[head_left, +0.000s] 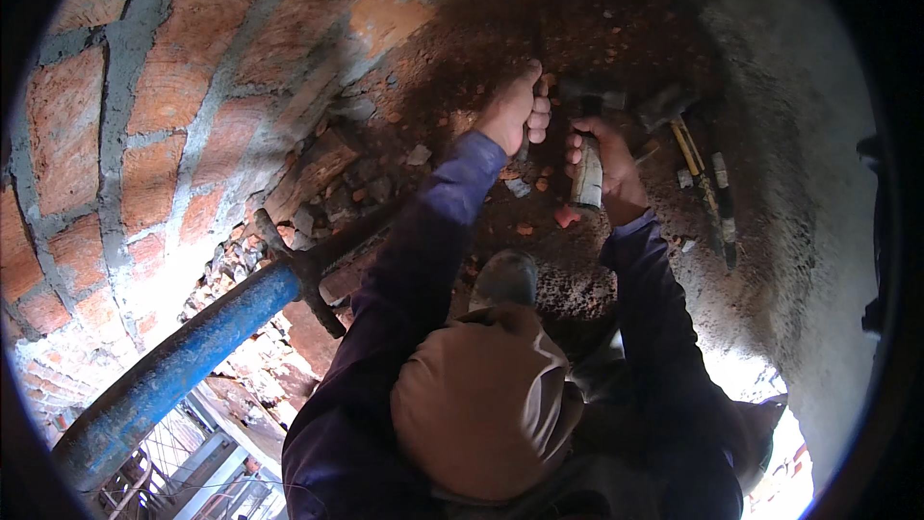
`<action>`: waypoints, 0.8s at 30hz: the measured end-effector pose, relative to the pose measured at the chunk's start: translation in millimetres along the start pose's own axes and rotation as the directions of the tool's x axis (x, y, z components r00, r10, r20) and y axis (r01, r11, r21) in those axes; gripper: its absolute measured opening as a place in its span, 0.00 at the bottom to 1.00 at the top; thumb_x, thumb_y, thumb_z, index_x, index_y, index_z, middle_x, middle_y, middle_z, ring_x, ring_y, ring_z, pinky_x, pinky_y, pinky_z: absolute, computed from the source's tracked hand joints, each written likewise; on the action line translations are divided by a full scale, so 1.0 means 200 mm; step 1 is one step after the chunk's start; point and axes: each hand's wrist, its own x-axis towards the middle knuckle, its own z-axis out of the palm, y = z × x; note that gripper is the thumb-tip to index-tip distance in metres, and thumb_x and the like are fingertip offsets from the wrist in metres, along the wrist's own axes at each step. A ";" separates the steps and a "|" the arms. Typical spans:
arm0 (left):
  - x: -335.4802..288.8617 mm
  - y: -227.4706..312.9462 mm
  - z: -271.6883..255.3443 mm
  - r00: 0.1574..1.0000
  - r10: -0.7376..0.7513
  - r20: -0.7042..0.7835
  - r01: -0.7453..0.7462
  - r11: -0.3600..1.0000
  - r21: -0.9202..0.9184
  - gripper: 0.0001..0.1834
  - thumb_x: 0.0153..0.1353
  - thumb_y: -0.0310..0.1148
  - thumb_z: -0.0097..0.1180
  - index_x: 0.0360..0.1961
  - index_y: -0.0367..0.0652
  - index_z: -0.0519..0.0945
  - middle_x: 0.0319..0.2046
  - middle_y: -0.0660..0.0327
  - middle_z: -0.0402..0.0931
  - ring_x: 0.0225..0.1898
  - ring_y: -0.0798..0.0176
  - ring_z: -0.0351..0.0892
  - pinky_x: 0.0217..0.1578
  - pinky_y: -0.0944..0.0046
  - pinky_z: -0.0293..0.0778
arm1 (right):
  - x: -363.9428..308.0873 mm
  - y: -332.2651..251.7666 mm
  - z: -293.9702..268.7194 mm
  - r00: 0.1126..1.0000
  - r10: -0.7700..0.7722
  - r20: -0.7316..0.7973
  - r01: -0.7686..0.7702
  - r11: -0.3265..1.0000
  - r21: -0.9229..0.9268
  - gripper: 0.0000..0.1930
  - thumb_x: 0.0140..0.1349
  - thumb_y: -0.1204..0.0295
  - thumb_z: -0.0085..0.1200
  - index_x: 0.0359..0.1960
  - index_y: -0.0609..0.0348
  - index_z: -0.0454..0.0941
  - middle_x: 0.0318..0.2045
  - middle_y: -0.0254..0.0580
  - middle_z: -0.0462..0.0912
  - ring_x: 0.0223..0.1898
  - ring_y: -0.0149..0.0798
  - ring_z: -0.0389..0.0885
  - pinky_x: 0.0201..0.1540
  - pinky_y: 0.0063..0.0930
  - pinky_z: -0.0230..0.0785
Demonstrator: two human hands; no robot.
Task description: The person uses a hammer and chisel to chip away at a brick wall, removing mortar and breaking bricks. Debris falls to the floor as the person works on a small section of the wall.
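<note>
My left hand (517,113) is closed in a fist around a slim dark chisel (524,148), a short end of which sticks out below the fingers. Its other end fades into the shadow by the soil. To the right, my right hand (612,167) grips a hammer by its pale, worn handle (588,175). The dark hammer head (595,94) lies just beyond the fingers, close to the left fist. Both hands are low over reddish-brown soil (616,19) strewn with brick chips.
A curved brick wall (159,87) rises on the left, a grey wall (828,154) on the right. A blue metal prop (192,366) slants in by my left arm. A yellow-handled hammer (691,147) and a dark tool with pale wrapping (725,207) lie at right. Rubble (327,195) lines the brick wall.
</note>
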 end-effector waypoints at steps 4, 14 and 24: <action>-0.15 -0.13 -0.01 0.952 0.045 -0.303 -0.155 0.924 -0.350 0.21 0.66 0.58 0.39 0.26 0.53 0.63 0.13 0.73 0.51 0.12 0.71 0.50 0.13 0.66 0.49 | 0.00 0.00 0.00 0.999 -0.004 0.034 0.002 0.999 0.038 0.06 0.58 0.68 0.53 0.32 0.51 0.69 0.18 0.29 0.72 0.15 0.30 0.72 0.17 0.28 0.69; -0.27 -0.20 -0.13 0.956 -0.032 -0.292 -0.032 0.977 -0.211 0.21 0.69 0.55 0.35 0.27 0.52 0.62 0.15 0.72 0.54 0.12 0.71 0.52 0.14 0.65 0.52 | -0.01 0.00 0.09 0.999 0.032 0.011 -0.033 0.993 0.112 0.05 0.59 0.66 0.50 0.28 0.49 0.69 0.18 0.26 0.71 0.18 0.27 0.70 0.20 0.26 0.67; -0.23 0.10 -0.13 0.883 0.263 -0.389 -0.430 0.785 -0.446 0.17 0.65 0.52 0.47 0.29 0.52 0.64 0.17 0.72 0.60 0.14 0.72 0.57 0.15 0.68 0.56 | 0.02 0.00 0.01 0.994 0.018 0.112 -0.024 0.998 0.051 0.05 0.60 0.66 0.50 0.30 0.52 0.71 0.19 0.26 0.71 0.19 0.27 0.70 0.23 0.27 0.67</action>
